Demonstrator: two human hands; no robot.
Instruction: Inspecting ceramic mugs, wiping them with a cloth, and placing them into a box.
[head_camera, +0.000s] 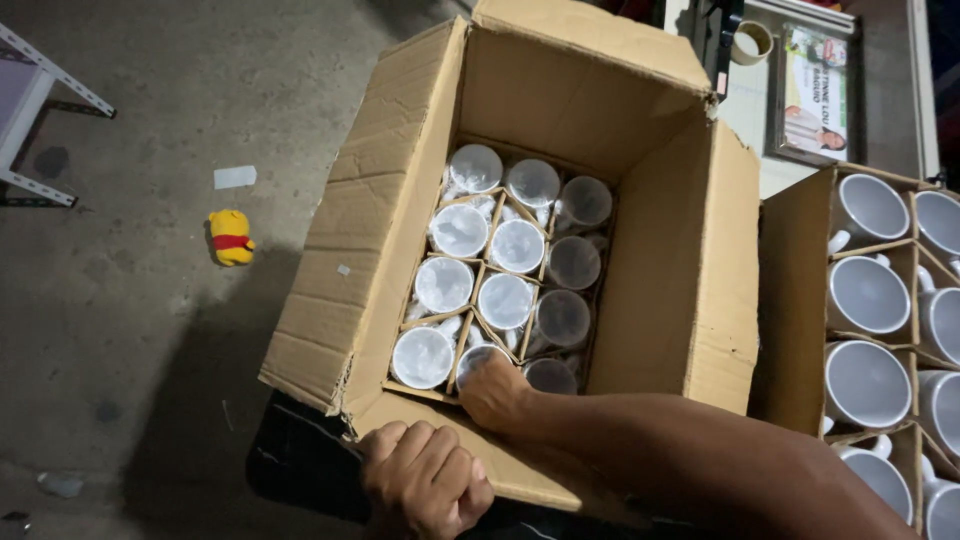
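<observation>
From the head view, a large open cardboard box (520, 210) is seen from above, its flaps folded outward so the inside stays reachable. Inside it, white mugs (505, 262) are stood upright in three rows, each in its own cell of a cardboard divider (482, 262), evidently so that they cannot knock against one another.

The right hand (493, 392) is reached down into the box at its near edge, over the mug in the near middle cell (478, 356). Its fingers are curled down onto that mug's rim, but whether the mug is truly gripped cannot be told, since the fingertips are hidden behind the hand.

The left hand (425, 480) is laid on the near flap (450, 440), fingers closed over its edge. The flap is thus pressed down and out of the way, and the box is steadied while the other hand is inside.

To the right, a second box (795, 300) is seen lying on its side, so that its white mugs (868, 295) face the camera mouth-first, again parted by dividers.

The floor (150, 300) is bare concrete. On it, well apart from the box, a small yellow soft toy (231, 237) with a red top is lying, and near it a scrap of white paper (235, 177). A white metal frame (40, 110) is caught at the far left edge.
</observation>
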